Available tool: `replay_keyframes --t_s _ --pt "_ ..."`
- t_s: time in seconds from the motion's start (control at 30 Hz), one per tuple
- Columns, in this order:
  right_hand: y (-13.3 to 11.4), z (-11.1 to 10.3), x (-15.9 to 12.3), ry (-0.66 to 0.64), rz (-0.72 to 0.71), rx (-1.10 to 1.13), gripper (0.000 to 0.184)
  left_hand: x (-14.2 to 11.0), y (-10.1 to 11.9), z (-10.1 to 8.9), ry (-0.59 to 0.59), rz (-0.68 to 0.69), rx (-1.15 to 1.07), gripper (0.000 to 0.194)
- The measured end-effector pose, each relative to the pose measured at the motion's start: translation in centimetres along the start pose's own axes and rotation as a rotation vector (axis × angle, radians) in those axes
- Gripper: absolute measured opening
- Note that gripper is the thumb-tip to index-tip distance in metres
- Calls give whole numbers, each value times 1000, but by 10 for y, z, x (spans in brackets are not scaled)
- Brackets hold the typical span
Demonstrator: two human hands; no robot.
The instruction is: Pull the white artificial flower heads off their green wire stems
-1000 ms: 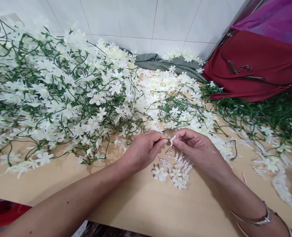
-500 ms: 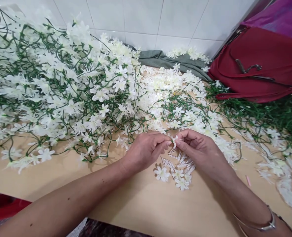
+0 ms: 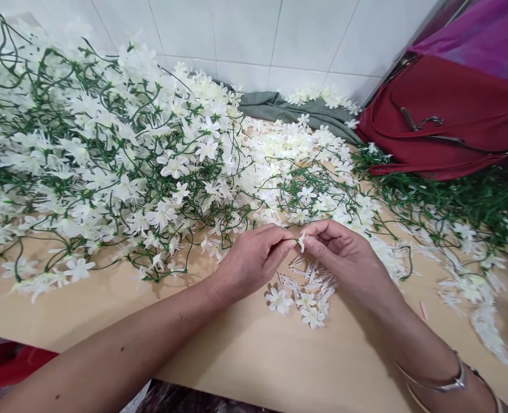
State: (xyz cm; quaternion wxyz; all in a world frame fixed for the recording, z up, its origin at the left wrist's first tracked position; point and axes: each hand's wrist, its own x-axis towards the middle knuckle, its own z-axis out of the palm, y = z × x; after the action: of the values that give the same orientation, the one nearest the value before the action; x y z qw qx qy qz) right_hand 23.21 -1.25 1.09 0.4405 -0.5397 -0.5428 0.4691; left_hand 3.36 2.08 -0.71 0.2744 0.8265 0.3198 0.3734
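both hands (image 3: 274,255) at one flower (image 3: 301,243), mid-table

near edge: a red item (image 3: 13,362) shows at the left, below the edge of the table (image 3: 237,358); its kind cannot be told. at the right, a metal bangle (image 3: 457,384) sits on the right forearm (image 3: 413,332). a short pink stick (image 3: 423,310) lies on the bare wood just right of that forearm.

next, centre: a small pile of loose blossoms (image 3: 312,317) lies nearest, with white sticks (image 3: 309,280) just beyond, all below the hands.

grip: left hand (image 3: 258,258) closed, thumb and forefinger pinching the green base of the flower. right hand (image 3: 348,258) closed too, thumb and forefinger pinching its white petals from the right. the flower is held between the two sets of fingertips, above the far side of the white sticks.

beyond the hands: a large heap of stemmed flowers (image 3: 129,166) fills the left. more white blossoms (image 3: 275,143) are spread over the centre, tangled with green stems (image 3: 299,178). at the right, dark greenery (image 3: 447,195) lies partly under a red bag (image 3: 456,117), purple material (image 3: 481,40) above it.

far edge: a grey-green cloth (image 3: 297,116), crumpled, blossoms on it, against a white tiled wall (image 3: 245,31).
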Motion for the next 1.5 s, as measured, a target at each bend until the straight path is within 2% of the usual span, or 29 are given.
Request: replay_keyframes --t_s 0.13,0.23,0.37,0.5,0.67,0.73,0.8,0.9,1.03,1.23,1.4,1.5 --pt "0 -12 2 190 -110 -114 24 -2 5 -2 94 48 61 15" --pt "0 -19 3 270 -207 -316 13 -4 9 -6 32 118 158 29" --pt "-1 -20 1 209 -287 -541 6 -3 12 -11 -21 164 238 41" --pt "5 -18 4 161 -358 -665 9 -1 9 -11 92 67 223 32" --pt "16 -14 10 235 -380 -862 7 2 1 -11 243 -19 265 10" --pt "17 -14 11 212 -367 -882 6 4 0 -15 310 -16 257 8" --pt "17 -14 11 179 -361 -878 13 6 -1 -21 364 -20 261 11" --pt "18 -15 10 175 -390 -824 12 9 0 -26 400 -30 279 12" --pt "18 -14 10 106 -455 -818 14 8 0 -22 333 -22 222 11" --pt "15 -22 10 106 -359 -908 15 4 -9 -17 156 -19 227 13" --pt "11 -23 7 247 -464 -831 12 0 -17 -15 52 12 263 17" --pt "6 -20 4 363 -469 -774 10 2 -16 -15 20 17 268 11"
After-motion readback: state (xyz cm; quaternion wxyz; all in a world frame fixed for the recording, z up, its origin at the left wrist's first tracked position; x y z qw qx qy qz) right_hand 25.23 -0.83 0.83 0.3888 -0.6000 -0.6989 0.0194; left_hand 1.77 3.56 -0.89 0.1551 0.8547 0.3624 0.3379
